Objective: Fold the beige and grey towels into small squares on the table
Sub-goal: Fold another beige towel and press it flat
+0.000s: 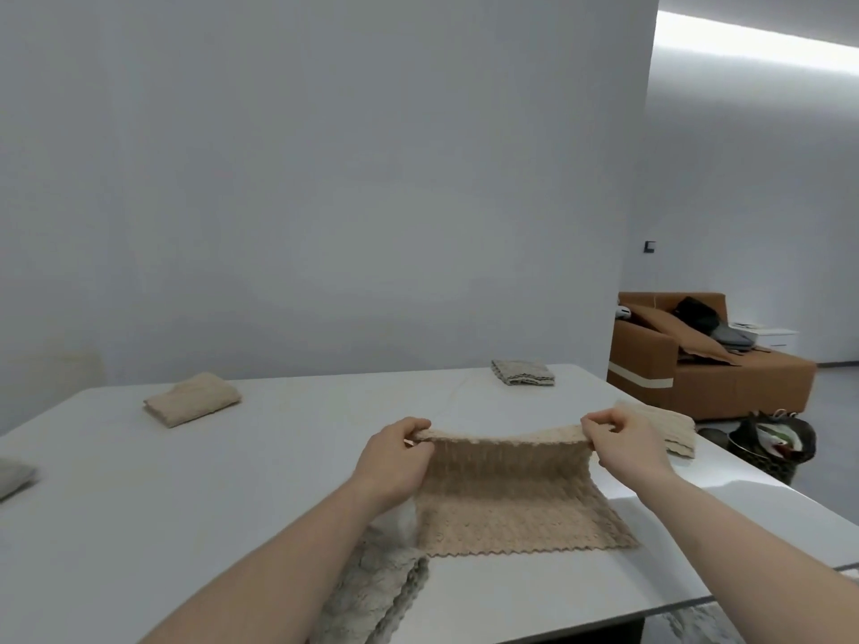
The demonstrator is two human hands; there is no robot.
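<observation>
The fingers of the left hand are pinching the far left corner of the beige towel, thumb beneath and fingertips curled over the hem. The fingers of the right hand are clamping the far right corner in the same manner. Both hands are holding that edge raised and stretched, so the cloth is sagging slightly between them; this appears intended to keep the hem straight for a clean fold. The near zigzag edge of the towel is lying flat on the table, close to its near edge and right of centre, probably serving as the anchor for the fold.

A grey towel is lying crumpled at the near edge, just left of the beige one and partly under the left forearm, apparently awaiting its turn. A folded beige towel is resting toward the far left corner. A folded grey towel is sitting at the far edge, right of centre. A light knitted cloth is lying at the right edge, beyond the right hand. Another grey piece is showing at the left edge, partly cut off.

Judgement: the task is part done.
</observation>
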